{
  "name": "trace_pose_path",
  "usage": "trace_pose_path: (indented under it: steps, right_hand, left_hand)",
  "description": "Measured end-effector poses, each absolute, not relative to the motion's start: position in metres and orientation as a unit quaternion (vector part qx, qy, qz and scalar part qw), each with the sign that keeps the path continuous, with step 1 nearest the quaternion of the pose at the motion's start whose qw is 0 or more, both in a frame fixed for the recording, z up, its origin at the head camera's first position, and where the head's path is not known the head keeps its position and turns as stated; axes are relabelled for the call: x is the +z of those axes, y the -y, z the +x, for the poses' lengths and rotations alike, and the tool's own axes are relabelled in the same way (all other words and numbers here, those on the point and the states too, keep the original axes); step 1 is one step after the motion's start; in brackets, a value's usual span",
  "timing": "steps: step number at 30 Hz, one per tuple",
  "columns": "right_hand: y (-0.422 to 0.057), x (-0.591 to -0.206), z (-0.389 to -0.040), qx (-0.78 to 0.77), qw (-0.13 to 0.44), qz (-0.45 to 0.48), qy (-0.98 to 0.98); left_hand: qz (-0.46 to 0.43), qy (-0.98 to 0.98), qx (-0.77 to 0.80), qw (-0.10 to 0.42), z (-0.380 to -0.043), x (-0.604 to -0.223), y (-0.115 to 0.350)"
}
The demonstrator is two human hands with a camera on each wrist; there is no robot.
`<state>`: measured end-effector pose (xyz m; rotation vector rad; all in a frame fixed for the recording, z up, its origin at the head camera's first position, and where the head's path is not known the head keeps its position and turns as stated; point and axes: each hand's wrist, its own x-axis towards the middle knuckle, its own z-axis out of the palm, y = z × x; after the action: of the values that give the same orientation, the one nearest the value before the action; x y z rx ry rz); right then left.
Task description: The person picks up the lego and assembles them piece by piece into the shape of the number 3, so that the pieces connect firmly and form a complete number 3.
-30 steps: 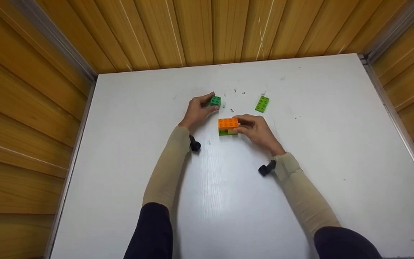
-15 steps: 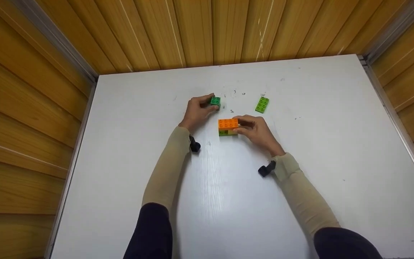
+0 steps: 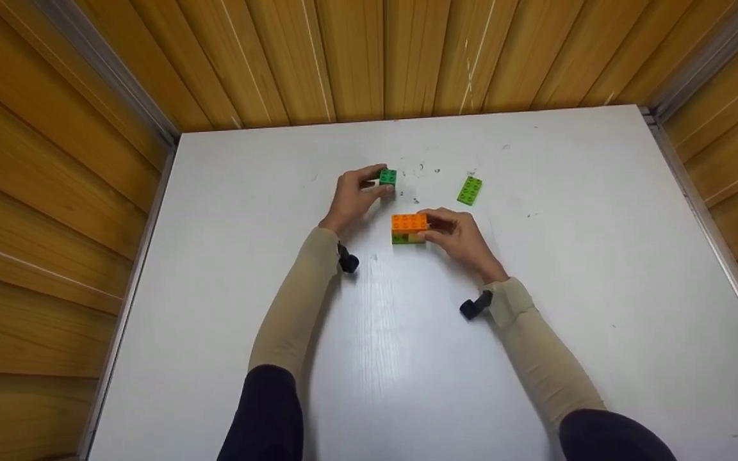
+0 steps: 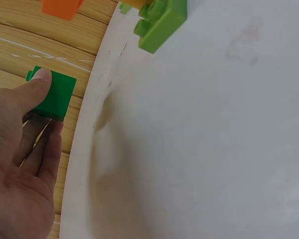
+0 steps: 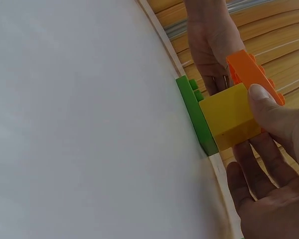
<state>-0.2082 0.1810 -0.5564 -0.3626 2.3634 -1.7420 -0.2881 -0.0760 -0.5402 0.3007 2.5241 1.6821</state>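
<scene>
Between thumb and fingers my left hand [image 3: 351, 195] pinches a small dark green toy building brick [image 3: 388, 177], its studs facing up in the head view. The left wrist view shows the green brick [image 4: 58, 95] held above the table. My right hand [image 3: 462, 235] grips a stack of bricks from its right side. An orange brick [image 3: 409, 222] tops this stack, a yellow brick [image 5: 231, 117] is in the middle, and a flat light green brick [image 5: 197, 115] forms the base. Under the orange brick's left half there is a gap beside the yellow one.
Another flat light green brick [image 3: 470, 191] lies on the white table [image 3: 247, 192], beyond my right hand. Wood-look panels [image 3: 356, 57] stand along the table's back and sides. Small dark marks dot the tabletop near the bricks.
The left hand shifts the dark green brick slightly to the right. The right hand keeps its grip on the stack, and the head view tilts a little.
</scene>
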Motion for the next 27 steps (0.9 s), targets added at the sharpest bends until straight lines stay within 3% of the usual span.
trace_pose_path:
  steps: [11,27]
  right_hand:
    - [-0.182,-0.563,-0.210,-0.623,0.104,-0.116,-0.766]
    - [-0.183,-0.564,-0.207,-0.638,0.110,-0.129,-0.751]
  left_hand:
    - [0.138,-0.827,0.545,0.011,-0.280,-0.513,0.070]
    - [0.196,-0.821,0.537,0.003,-0.252,-0.495,0.069]
